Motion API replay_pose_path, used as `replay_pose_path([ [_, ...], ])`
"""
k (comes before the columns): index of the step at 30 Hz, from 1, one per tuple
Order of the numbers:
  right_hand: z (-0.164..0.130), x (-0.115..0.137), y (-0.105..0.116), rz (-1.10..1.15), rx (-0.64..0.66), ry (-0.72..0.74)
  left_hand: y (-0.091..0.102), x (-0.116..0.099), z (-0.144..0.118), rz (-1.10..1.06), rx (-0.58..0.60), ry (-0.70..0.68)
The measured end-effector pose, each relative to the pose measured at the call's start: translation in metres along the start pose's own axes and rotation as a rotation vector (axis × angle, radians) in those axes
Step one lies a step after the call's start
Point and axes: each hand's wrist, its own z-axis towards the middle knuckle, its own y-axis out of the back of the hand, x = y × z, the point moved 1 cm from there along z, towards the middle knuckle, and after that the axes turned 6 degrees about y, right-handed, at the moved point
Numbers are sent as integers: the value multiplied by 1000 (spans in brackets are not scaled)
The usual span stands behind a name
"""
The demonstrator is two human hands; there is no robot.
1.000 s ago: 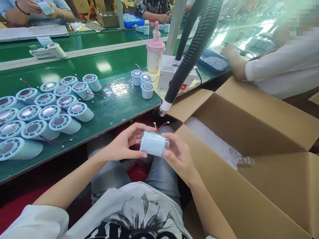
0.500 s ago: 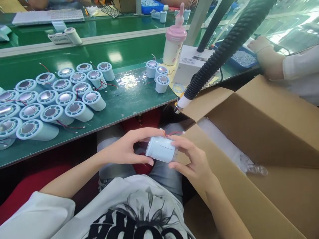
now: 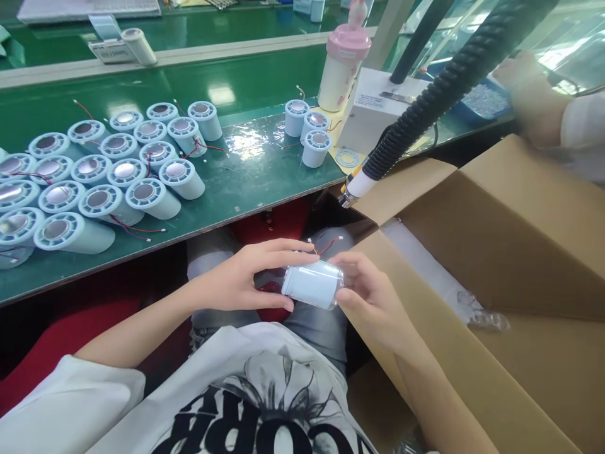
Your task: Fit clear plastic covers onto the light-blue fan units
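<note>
Over my lap I hold a pale blue cylinder [image 3: 309, 285] lying sideways, with thin red and yellow wires at its far end. My left hand [image 3: 246, 277] grips its left end between thumb and fingers. My right hand [image 3: 371, 293] grips the right end, where a clear cap or film shows. Several like cylinders [image 3: 104, 180] lie in rows on the green bench [image 3: 246, 183] to my left. An open cardboard box [image 3: 496, 252] stands right of my knees, touching my right forearm.
Three more cylinders [image 3: 307, 129] stand by a white device [image 3: 373, 116] and a pink-lidded bottle [image 3: 341, 63]. A black ribbed hose [image 3: 439, 88] hangs down to a nozzle near the box flap. Another person's hand [image 3: 532, 94] works at the right. Clear plastic parts [image 3: 486, 318] lie in the box.
The view has tilted down and left. The cylinder has shifted slightly right in my hands, and my right fingers have slid around its right end.
</note>
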Motion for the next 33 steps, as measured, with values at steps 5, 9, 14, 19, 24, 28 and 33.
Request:
replay_pose_path([
  [5,3,-1,-4,203,11,-127,-1,1,0,-9,12,-3],
  [9,5,-6,-6,293,22,-249,-1,1,1,-40,19,-22],
  [14,6,-14,-9,349,31,-317,-1,1,2,-78,30,-14],
  [19,9,-18,-13,391,21,-382,-2,1,-1,-185,54,68],
  [24,12,-19,-17,452,79,-492,-3,1,-2,-255,61,86],
  [28,12,-19,-19,549,152,-581,-5,3,-3,-301,55,99],
  [33,11,-16,-19,671,194,-712,-8,5,-3,-269,32,86],
])
